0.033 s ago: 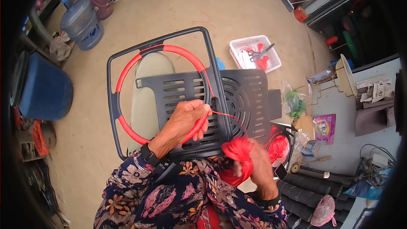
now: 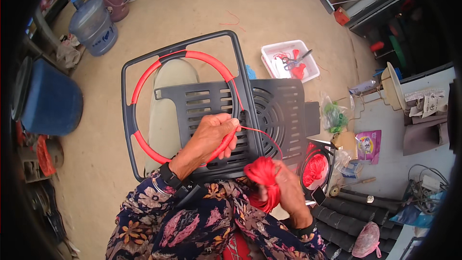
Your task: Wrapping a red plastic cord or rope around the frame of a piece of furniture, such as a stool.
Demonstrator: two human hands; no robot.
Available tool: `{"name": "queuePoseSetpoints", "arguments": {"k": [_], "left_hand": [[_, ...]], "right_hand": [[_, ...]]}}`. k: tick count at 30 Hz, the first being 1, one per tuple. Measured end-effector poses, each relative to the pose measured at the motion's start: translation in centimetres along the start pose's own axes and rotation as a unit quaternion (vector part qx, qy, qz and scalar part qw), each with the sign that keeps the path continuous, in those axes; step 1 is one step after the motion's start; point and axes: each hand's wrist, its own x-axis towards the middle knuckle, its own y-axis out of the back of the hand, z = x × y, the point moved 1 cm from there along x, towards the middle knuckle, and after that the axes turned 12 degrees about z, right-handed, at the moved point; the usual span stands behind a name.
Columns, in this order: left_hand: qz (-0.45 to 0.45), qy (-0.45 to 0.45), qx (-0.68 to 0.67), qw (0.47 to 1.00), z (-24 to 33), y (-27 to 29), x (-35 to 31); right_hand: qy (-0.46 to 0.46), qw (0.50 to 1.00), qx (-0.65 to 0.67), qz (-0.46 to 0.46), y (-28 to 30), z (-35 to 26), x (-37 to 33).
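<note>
A black rectangular frame (image 2: 127, 79) with a ring (image 2: 205, 57) inside it rests before me. Red cord is wound around several stretches of the ring, with black surface showing between them. My left hand (image 2: 211, 137) is closed around the ring's lower right part, thumb and index finger pinching the red cord (image 2: 263, 135) against it. From there the cord runs slack to the bundle of red cord (image 2: 262, 175) by my lap. My right hand (image 2: 290, 188) grips that bundle, its fingers partly hidden behind the strands.
Under the frame lie a black slotted panel (image 2: 288, 110) and a pale oval pad (image 2: 163, 110). A white tray (image 2: 313, 74) holds scissors and red cord scraps. More red cord (image 2: 314, 169) lies at right, near rolled black material (image 2: 337, 221). A blue bin (image 2: 53, 98) stands left.
My right hand has shifted slightly left with the red cord bundle, uncovering more of the cord at right. My left hand and the frame stay put.
</note>
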Motion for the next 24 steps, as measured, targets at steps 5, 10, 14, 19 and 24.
{"name": "queuePoseSetpoints", "arguments": {"k": [5,10,14,19,24], "left_hand": [[0.001,-0.003,-0.015,1.000,-0.3,0.4,0.2],[-0.015,-0.007,-0.025,1.000,0.1,0.2,-0.1],[-0.005,-0.026,-0.002,1.000,0.6,-0.4,-0.5],[0.033,-0.132,0.023,0.990,1.6,-1.1,-1.4],[0.128,-0.267,0.073,0.952,1.7,-0.5,1.1]], "right_hand": [[-0.005,0.993,-0.058,-0.107,-0.7,0.9,-1.7],[-0.064,0.994,-0.081,-0.035,2.1,3.9,-3.2],[0.013,0.991,-0.132,0.007,1.8,2.0,-3.4],[0.256,0.960,-0.054,0.096,-1.1,-4.1,-0.7],[0.549,0.722,-0.364,0.213,-6.2,-4.6,6.4]]}}
